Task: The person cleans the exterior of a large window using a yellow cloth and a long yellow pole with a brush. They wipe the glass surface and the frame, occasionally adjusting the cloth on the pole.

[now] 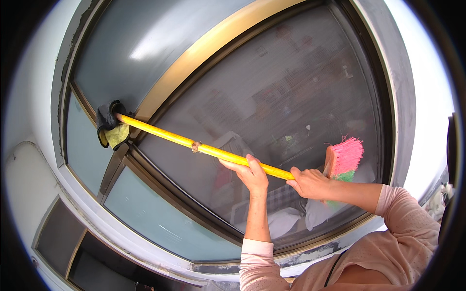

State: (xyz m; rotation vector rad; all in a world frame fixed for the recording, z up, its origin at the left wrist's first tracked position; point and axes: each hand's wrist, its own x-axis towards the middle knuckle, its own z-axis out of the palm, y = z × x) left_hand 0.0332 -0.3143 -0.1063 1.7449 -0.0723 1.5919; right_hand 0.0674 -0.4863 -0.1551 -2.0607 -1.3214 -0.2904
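A broom with a yellow handle (164, 134) slants across the view in front of a framed window. My left hand (252, 172) supports the lower handle between thumb and fingers. Farther down, my right hand (310, 182) grips the handle close to the broom head (346, 156), which has pink and green bristles and is partly hidden by that hand. At the handle's far end hangs a dark grey and yellow cloth (115, 127). It lies against the window frame where the bars meet. Brown tape or wrapping (196, 146) circles the handle partway along.
A dark mesh screen (269, 94) fills the large pane, with blurred items behind it. Beside it are a shiny grey-blue glass pane (123, 62) and smaller frosted panes (164, 222). White wall (418, 91) surrounds the frame. Another dark-paned window (98, 262) is at lower left.
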